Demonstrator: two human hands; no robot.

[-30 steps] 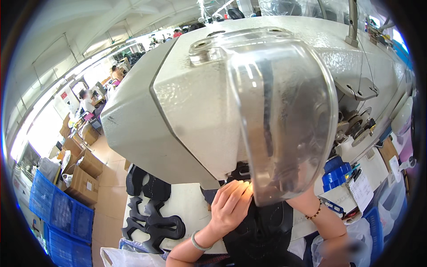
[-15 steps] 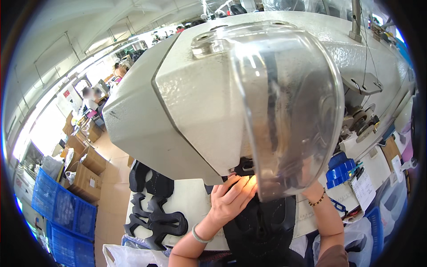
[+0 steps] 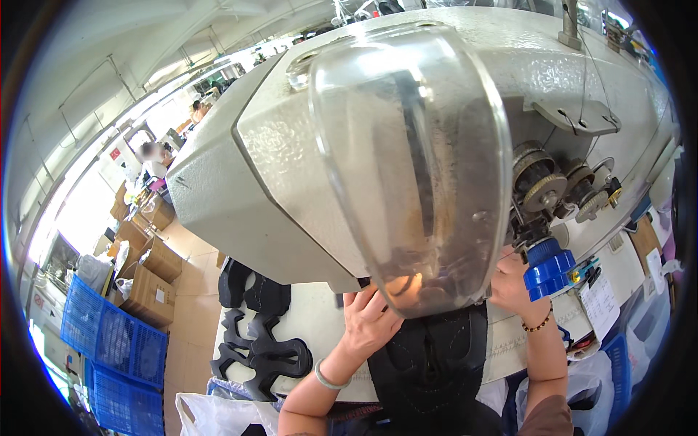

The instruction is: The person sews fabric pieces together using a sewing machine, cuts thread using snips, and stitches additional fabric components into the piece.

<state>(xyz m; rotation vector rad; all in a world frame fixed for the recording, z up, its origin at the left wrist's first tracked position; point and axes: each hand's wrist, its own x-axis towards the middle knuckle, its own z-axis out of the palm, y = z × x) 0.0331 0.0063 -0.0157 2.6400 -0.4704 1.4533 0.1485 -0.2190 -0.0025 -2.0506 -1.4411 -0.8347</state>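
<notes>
A black shoe upper (image 3: 427, 356) with a slit and stitch lines lies under the front of a grey sewing machine (image 3: 313, 160) and drapes over the table's near edge. My left hand (image 3: 369, 325) is at its far left side, the fingers bent and close together on it. The fingertips are partly covered by a clear plastic guard (image 3: 436, 182), where an orange glow shows. My right hand (image 3: 512, 282) reaches in at the right side of the upper, beside the guard; its fingers are mostly hidden. The needle area cannot be seen.
Black cut pieces (image 3: 273, 356) lie on the table to the left. A blue knob-like part (image 3: 547, 267) and metal tension wheels (image 3: 542, 185) sit right of the guard, near a written sheet (image 3: 598, 305). Blue crates (image 3: 116, 334) and cardboard boxes (image 3: 149, 294) stand far left.
My view has shifted, so the guard sits further left and uncovers the wheels. My right hand shows more beside it. My left hand stays by the upper, its fingertips now more behind the guard.
</notes>
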